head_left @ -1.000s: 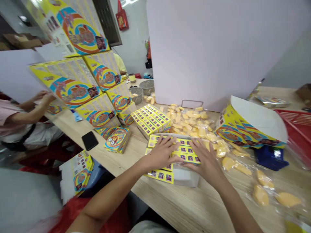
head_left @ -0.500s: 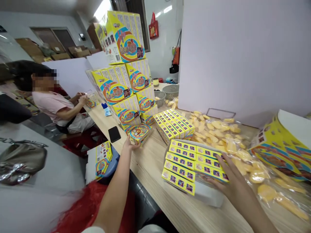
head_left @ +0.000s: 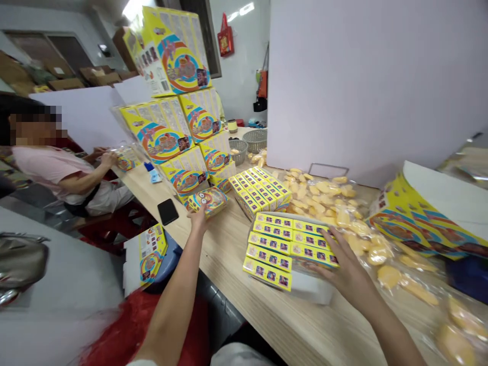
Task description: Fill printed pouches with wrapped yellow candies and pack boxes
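My left hand [head_left: 198, 218] is closed on the near edge of a flat yellow box [head_left: 214, 198] with a cartoon face, at the foot of the box stack. Its thumb lies on top; the other fingers are partly hidden. On the table before me, an open white carton [head_left: 314, 291] holds rows of small yellow boxes [head_left: 271, 243] printed with little pictures. My right hand [head_left: 345, 267] spans the right-hand column of these boxes, thumb and fingers bent around their right end. Bare carton shows below that column.
Behind this carton sits another block of small yellow boxes [head_left: 261, 187]. Tall stacked display boxes [head_left: 163, 134] rise at left, near a phone [head_left: 168, 211]. Bagged yellow pieces [head_left: 324, 195] spread rightward, beside folded printed cartons [head_left: 423, 218]. A co-worker [head_left: 57, 173] sits at far left.
My view has shifted, so most things appear farther left. My left thumb now lies over the flat box, where the hand was only at its near edge. The right hand keeps its place.
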